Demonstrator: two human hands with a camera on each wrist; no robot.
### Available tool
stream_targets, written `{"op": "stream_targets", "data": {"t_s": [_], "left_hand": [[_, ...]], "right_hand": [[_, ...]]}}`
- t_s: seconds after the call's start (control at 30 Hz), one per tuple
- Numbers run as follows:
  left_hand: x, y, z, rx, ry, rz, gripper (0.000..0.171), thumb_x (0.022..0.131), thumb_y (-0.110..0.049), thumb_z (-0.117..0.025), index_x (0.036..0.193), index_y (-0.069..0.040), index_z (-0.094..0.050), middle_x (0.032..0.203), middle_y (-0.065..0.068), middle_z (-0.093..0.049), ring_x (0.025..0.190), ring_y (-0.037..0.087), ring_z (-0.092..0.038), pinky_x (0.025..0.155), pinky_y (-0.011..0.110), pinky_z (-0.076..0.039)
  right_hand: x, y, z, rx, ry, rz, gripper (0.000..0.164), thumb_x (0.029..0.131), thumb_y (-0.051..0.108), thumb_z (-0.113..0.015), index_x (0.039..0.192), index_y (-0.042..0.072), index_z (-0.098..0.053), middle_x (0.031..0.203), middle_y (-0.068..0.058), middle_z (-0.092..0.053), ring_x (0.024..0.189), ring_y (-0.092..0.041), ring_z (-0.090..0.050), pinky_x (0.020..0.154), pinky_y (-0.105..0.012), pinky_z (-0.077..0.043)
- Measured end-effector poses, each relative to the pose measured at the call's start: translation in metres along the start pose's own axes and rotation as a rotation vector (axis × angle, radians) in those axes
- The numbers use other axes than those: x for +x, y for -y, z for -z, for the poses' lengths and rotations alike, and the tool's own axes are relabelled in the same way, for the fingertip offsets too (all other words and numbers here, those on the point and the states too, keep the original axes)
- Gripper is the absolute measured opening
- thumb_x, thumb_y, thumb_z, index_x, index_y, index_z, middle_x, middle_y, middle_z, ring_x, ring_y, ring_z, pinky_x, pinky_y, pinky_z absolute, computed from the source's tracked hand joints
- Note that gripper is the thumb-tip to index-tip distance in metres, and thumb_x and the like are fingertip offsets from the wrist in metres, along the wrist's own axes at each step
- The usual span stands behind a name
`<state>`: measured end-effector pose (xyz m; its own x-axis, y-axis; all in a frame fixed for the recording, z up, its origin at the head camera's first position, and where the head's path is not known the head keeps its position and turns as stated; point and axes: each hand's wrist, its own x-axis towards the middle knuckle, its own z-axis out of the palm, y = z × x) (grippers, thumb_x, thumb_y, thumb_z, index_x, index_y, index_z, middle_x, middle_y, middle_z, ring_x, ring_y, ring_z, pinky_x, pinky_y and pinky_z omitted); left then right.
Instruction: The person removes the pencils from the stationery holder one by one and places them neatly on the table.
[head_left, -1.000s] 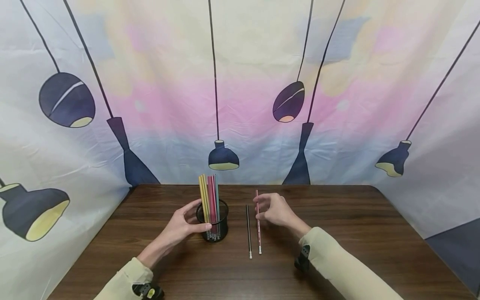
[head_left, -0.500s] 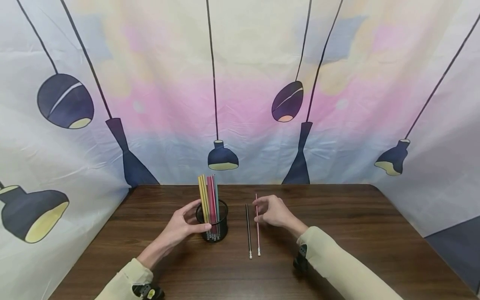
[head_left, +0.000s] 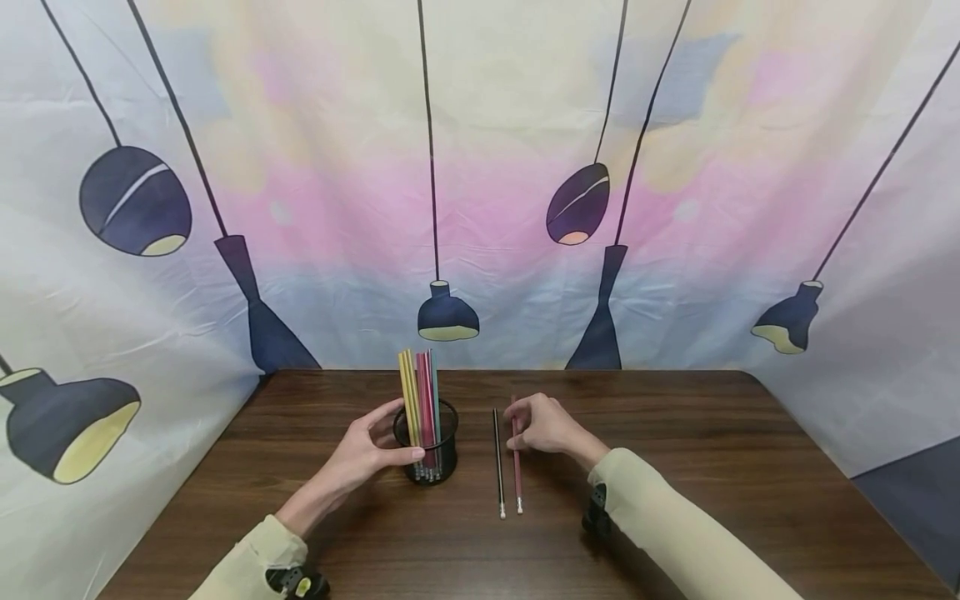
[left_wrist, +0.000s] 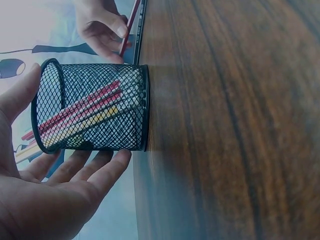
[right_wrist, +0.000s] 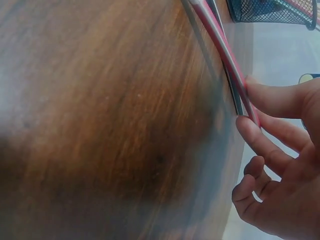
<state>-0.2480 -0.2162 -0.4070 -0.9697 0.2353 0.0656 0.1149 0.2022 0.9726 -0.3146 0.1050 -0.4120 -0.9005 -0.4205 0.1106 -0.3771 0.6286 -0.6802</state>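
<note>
A black mesh pencil cup (head_left: 444,463) stands upright on the table, with several yellow, pink and teal pencils (head_left: 426,392) leaning in it. My left hand (head_left: 358,450) grips the cup from its left side, thumb across the near rim and fingers behind, as the left wrist view shows along the mesh wall (left_wrist: 100,140). Right of the cup, my right hand (head_left: 549,423) pinches a pink pencil (head_left: 517,483) between thumb and fingers near its far part, eraser end toward me. In the right wrist view this pencil (right_wrist: 225,52) runs close over the table beside a black pencil (head_left: 498,475).
The dark wood-grain table (head_left: 675,500) fills the lower view. Behind it hangs a pastel cloth backdrop (head_left: 495,167) printed with hanging lamps. Each wrist carries a black strapped device, like the one on the right wrist (head_left: 596,510).
My right hand and the pink pencil have shifted slightly toward me, and the pencil's far end has come lower in view. My left hand, the cup and the black pencil stay in place.
</note>
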Motion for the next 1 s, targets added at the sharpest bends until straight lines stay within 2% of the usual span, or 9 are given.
{"op": "stream_targets", "data": {"t_s": [0.3,0.6,1.0], "left_hand": [[0.0002,0.0004,-0.0003,0.011,-0.006,-0.005,0.092,0.089,-0.013,-0.086,0.164,-0.001,-0.032,0.151,0.029,-0.051,0.138,0.046,-0.052,0.106,0.051,-0.049],[0.0007,0.0017,-0.0009,0.007,-0.002,-0.019,0.093,0.089,-0.013,-0.087,0.163,0.001,-0.032,0.152,0.029,-0.051,0.138,0.044,-0.053,0.106,0.049,-0.049],[0.0004,0.0045,0.0000,-0.009,-0.003,-0.048,0.091,0.089,-0.011,-0.086,0.163,0.001,-0.034,0.149,0.028,-0.054,0.134,0.043,-0.056,0.106,0.048,-0.049]], "right_hand": [[0.0025,-0.0012,-0.0049,-0.027,0.037,-0.018,0.041,0.079,0.005,-0.092,0.116,-0.003,-0.077,0.071,0.002,-0.064,0.065,-0.011,-0.057,0.068,-0.029,-0.050],[0.0020,-0.0022,-0.0070,-0.048,0.044,-0.021,0.037,0.080,0.005,-0.092,0.114,-0.001,-0.079,0.078,0.001,-0.063,0.072,-0.012,-0.056,0.071,-0.030,-0.048],[0.0011,-0.0020,-0.0079,-0.012,0.037,-0.034,0.041,0.079,0.001,-0.092,0.117,-0.003,-0.079,0.082,-0.001,-0.069,0.076,-0.012,-0.061,0.072,-0.031,-0.052]]}}
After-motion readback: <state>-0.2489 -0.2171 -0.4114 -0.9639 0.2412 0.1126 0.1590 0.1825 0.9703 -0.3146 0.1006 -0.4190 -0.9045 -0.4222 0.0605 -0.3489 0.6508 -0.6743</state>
